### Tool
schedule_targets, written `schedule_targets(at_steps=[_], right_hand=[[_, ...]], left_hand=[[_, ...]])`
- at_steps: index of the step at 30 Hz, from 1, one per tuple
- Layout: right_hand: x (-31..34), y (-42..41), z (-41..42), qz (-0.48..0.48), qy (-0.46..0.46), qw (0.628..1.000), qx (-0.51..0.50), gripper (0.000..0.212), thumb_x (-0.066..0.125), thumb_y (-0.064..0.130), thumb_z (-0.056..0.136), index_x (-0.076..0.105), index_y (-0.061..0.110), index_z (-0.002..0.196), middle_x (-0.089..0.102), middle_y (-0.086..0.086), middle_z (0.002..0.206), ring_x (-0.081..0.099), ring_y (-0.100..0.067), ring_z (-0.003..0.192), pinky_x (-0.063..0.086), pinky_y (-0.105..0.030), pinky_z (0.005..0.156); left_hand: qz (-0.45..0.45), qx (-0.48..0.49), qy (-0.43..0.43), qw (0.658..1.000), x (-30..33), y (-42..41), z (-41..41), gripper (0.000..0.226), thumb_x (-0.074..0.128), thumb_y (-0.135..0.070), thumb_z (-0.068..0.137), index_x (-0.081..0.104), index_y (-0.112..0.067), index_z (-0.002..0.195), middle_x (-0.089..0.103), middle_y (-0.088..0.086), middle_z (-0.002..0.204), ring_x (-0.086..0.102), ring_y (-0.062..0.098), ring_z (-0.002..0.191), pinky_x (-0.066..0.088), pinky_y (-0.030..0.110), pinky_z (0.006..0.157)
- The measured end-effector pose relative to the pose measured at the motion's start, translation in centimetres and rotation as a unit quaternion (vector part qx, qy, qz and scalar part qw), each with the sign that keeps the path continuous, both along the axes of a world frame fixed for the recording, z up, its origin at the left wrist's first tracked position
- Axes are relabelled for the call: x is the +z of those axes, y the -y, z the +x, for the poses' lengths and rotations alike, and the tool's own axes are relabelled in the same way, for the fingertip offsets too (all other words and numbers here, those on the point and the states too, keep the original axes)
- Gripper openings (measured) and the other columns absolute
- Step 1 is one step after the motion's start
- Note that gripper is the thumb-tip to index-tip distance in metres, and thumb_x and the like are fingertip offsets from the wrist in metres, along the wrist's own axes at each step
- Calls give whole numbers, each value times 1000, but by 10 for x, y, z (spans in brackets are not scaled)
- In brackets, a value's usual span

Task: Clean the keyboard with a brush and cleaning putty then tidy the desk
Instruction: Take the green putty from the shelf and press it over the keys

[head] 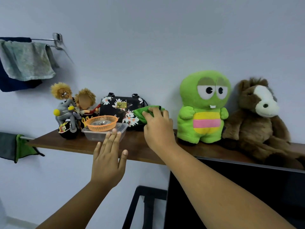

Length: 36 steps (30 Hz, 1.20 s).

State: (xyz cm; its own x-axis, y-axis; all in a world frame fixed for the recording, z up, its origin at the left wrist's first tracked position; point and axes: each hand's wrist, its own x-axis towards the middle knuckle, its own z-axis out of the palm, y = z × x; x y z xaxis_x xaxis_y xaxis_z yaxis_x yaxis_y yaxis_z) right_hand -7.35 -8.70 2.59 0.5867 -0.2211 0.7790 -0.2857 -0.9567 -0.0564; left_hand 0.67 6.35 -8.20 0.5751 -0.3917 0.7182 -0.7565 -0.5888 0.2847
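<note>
I face a brown wall shelf point(135, 146), not the desk; no keyboard, brush or putty is in view. My right hand point(158, 128) rests on a green cloth point(142, 113) that leans against a black floral bag point(120, 108), fingers curled over its top edge. My left hand point(107, 159) hovers open in front of the shelf edge, fingers spread, fingertips just short of a clear plastic container point(99, 134). An orange mesh basket point(102, 123) with a small metal piece inside sits on that container.
Two rag dolls point(71, 106) stand at the shelf's left end. A green plush toy point(203, 106) and a brown plush horse point(257, 119) fill the right. Towels point(26, 63) hang on a wall rail at upper left. A dark monitor point(247, 187) sits below the shelf.
</note>
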Motion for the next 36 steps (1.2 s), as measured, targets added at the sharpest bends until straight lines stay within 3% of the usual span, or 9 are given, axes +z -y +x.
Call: schedule_targets(at_steps=[5,11,15,21,24,30,36], right_hand=[[8,15,-75,-8,103,993,62,49,42,19,80,64,17,123,57,-5,128,49,-32,98,47,-45,86],[-19,36,-170,-28,153,981,119,45,51,7,83,64,11,126,55,-10,135,51,-34,103,41,-43,97],[-60,48,-230,-22,132,982,131,46,51,3,86,61,11,131,50,-8,143,52,-34,105,41,-38,99],[-142,62,-303,67,92,988,107,49,55,2,85,59,13,133,48,2,146,46,-24,105,39,-26,98],[-183,64,-331,109,59,988,91,47,55,5,87,59,13,133,48,3,146,45,-22,111,33,-20,103],[-265,70,-374,179,-20,981,67,46,53,8,87,61,14,132,49,5,145,41,-19,113,34,-21,104],[-339,74,-387,248,-161,955,19,48,46,18,86,61,19,131,51,8,144,40,-20,114,42,-27,101]], left_hand=[[-39,-39,1,998,6,9,-54,60,29,-43,96,22,-25,153,14,-10,161,2,6,149,5,37,119],[-46,-81,-13,996,-16,26,-128,60,31,-39,96,22,-22,153,14,-9,161,6,10,149,8,37,118],[-32,-108,-22,993,-38,40,-178,60,33,-37,96,23,-20,152,16,-7,161,8,12,149,8,37,119],[-10,-125,-72,990,-93,62,-252,58,33,-35,96,27,-18,151,22,-5,160,14,15,148,13,41,119],[17,-121,-100,987,-124,69,-277,57,33,-35,97,28,-17,151,22,-6,159,14,14,148,9,36,120],[105,-85,-166,977,-186,69,-302,58,27,-41,98,24,-23,152,19,-8,160,9,9,148,3,31,119],[194,-55,-259,945,-247,51,-318,63,15,-51,96,16,-26,154,11,-11,161,-2,4,148,5,39,121]])
